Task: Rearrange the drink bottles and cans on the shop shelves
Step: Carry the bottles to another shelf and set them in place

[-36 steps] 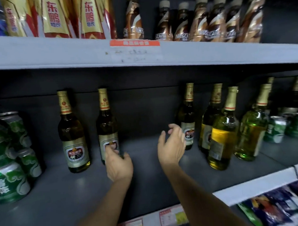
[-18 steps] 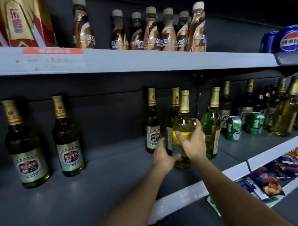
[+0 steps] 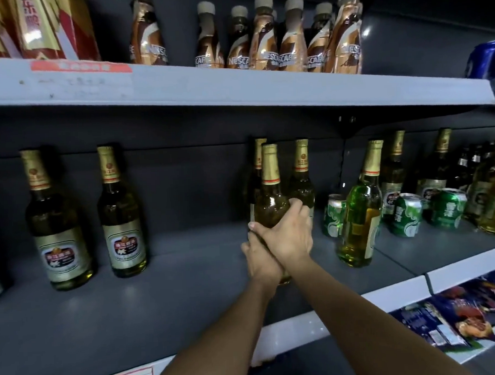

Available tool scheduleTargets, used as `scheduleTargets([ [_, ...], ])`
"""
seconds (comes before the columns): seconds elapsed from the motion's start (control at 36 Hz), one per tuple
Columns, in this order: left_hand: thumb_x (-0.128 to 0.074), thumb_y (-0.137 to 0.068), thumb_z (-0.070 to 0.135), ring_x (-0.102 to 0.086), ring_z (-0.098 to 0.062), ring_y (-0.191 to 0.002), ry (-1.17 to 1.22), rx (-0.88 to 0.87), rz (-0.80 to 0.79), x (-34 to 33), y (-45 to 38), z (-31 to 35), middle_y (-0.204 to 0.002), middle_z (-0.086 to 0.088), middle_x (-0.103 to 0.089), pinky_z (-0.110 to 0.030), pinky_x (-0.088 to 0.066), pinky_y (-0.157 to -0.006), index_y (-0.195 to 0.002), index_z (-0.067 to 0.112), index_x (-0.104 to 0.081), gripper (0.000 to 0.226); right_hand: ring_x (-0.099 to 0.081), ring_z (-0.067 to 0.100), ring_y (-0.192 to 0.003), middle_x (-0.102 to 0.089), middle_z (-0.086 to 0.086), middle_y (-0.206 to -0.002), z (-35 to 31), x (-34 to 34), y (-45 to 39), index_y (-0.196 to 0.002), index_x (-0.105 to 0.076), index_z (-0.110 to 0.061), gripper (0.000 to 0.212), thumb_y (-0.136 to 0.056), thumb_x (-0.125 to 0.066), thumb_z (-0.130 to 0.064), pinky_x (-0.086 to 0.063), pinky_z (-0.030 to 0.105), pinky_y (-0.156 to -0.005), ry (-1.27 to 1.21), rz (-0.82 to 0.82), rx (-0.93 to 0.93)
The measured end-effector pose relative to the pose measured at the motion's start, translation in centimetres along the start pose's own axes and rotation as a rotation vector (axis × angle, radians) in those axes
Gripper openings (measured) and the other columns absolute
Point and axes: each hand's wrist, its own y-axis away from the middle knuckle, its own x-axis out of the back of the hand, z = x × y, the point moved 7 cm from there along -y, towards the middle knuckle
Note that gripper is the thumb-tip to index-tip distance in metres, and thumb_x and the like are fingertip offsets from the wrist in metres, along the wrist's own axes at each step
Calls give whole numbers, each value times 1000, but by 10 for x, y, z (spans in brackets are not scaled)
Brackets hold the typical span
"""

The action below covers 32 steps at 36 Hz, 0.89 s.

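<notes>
Head view: two dark beer bottles (image 3: 56, 224) stand toward the middle shelf's (image 3: 165, 287) left end, seven brown coffee bottles (image 3: 262, 42) on the upper shelf (image 3: 236, 88), three green cans (image 3: 406, 214) toward the right end. Both arms reach forward: right hand (image 3: 288, 233) and left hand (image 3: 262, 260) wrap a gold-capped bottle (image 3: 271, 197) near the front edge, mid-shelf

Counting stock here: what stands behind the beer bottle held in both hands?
Behind the held bottle, gripped by the left hand and right hand, stand two gold-foiled bottles. Their lower bodies and labels are covered.
</notes>
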Motion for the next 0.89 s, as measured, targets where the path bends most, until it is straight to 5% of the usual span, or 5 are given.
scheduleTargets([
  [0.11, -83, -60, 20, -61, -17, -103, 35, 35, -116, 27, -17, -14, -114, -1, -60, -31, -53, -86, -122, 27, -50, 71, -38, 25, -131, -41, 3, -138, -15, -31, -8, -145, -22, -21, 103, -64, -80, -47, -35, 43, -108, -245, -299, 13],
  [0.25, -78, -67, -3, -63, -13, -93, 111, 91, -149, 73, -37, -20, -102, 1, -67, -31, -53, -77, -114, 23, -53, 59, -53, 22, -114, -57, 3, -115, -34, -59, -1, -140, -28, -21, 74, -80, -67, -3, -44, 39, -100, -462, -626, -22],
  [0.44, -69, -69, -14, -60, -21, -104, 27, 73, -191, 120, -60, -31, -107, -5, -62, -42, -50, -95, -108, 19, -48, 55, -49, 22, -115, -47, 5, -118, -62, -90, 0, -118, -49, -14, 55, -72, -78, -9, -42, 39, -101, -234, -616, 112],
  [0.61, -79, -70, 9, -59, -18, -108, -124, 32, -21, 148, -81, -53, -118, -4, -57, -41, -48, -98, -132, 20, -43, 73, -57, 27, -110, -53, 7, -117, -73, -118, -1, -118, -55, -14, 62, -65, -85, -29, -48, 43, -94, -156, -442, 86],
  [0.89, -78, -73, 36, -55, -21, -110, -471, -63, 184, 164, -76, -38, -120, -1, -54, -34, -47, -88, -124, 17, -43, 64, -61, 26, -103, -61, 6, -113, -93, -150, -1, -115, -58, -17, 50, -76, -75, -43, -49, 31, -81, -5, -383, 66],
])
